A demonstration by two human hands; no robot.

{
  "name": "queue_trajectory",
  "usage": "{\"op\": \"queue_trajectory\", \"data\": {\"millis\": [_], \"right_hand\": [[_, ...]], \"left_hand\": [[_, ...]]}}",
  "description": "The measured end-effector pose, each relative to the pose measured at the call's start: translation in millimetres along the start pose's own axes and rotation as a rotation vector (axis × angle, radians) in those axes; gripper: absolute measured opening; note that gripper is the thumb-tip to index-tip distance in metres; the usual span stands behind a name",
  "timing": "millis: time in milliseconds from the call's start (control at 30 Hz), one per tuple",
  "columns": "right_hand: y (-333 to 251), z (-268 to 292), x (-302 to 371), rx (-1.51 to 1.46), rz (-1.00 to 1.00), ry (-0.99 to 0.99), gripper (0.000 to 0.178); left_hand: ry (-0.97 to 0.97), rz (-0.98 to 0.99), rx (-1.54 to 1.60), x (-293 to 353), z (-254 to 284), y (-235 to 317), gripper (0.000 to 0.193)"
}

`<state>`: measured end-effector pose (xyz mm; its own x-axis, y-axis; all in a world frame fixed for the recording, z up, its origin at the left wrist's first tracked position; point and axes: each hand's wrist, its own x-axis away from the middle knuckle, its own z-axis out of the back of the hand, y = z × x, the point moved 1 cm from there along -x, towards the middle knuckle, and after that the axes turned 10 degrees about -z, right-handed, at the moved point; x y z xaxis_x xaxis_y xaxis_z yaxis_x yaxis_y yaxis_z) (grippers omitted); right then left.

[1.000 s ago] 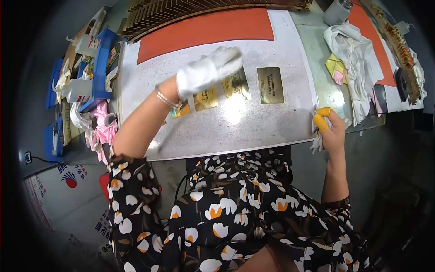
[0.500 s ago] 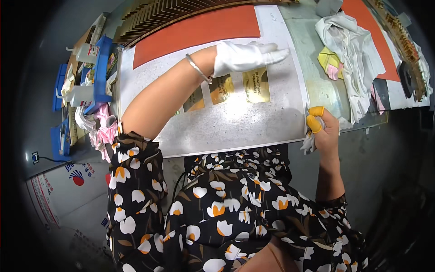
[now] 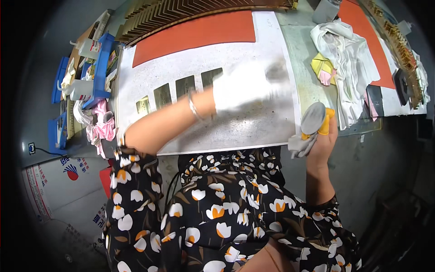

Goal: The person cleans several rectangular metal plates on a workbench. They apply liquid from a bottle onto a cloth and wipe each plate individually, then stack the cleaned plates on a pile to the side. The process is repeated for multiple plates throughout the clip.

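A row of several small, dark metallic cards (image 3: 185, 86) lies on the white work sheet (image 3: 226, 129). My left hand (image 3: 244, 88), in a white glove, is over the right end of the row and smeared by motion. A blurred greyish patch shows by its fingertips; whether it holds anything cannot be made out. At the sheet's right edge my right hand (image 3: 324, 131), with yellow finger cots, is closed on a grey oval pad (image 3: 314, 119) and a crumpled grey-white cloth (image 3: 301, 146). The pad's flat face shows.
An orange mat (image 3: 195, 38) lies at the back before a rack of upright brass-coloured plates (image 3: 181, 13). Blue trays (image 3: 103, 63) with squeeze bottles (image 3: 82, 89) stand at left. White cloths (image 3: 349, 59) and a yellow cloth (image 3: 321, 63) lie at right.
The cards, gold in the light before, now look dark and sit further left in view. My left hand has blurred in motion. My right hand has turned, showing the oval pad face-on.
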<state>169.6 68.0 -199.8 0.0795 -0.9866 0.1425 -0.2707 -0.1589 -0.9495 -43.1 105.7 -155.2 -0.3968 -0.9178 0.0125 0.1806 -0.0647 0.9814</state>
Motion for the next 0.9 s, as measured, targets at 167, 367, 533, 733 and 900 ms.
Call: {"op": "queue_trajectory", "data": {"millis": [167, 367, 533, 733, 900], "right_hand": [[5.9, -33.4, 16.4, -0.206, 0.051, -0.199, 0.021], [12.6, -41.5, 1.2, -0.547, -0.388, -0.502, 0.027], [3.5, -92.1, 1.3, -0.426, -0.469, -0.644, 0.025], [-11.5, -183.6, -6.2, 0.468, 0.126, -0.852, 0.019], [-14.1, -291.8, -0.1, 0.543, 0.604, -1.019, 0.029]], "left_hand": [[-0.171, 0.108, 0.069, 44.5, -77.9, 7.7, 0.044], [-0.18, 0.265, -0.289, 79.1, -56.2, 9.1, 0.03], [0.413, -0.134, -0.575, 111.8, -3.2, 46.0, 0.077], [0.535, -0.251, -0.653, 151.6, 42.4, 26.7, 0.069], [0.858, -0.218, -0.533, 212.1, 101.3, 34.0, 0.076]]}}
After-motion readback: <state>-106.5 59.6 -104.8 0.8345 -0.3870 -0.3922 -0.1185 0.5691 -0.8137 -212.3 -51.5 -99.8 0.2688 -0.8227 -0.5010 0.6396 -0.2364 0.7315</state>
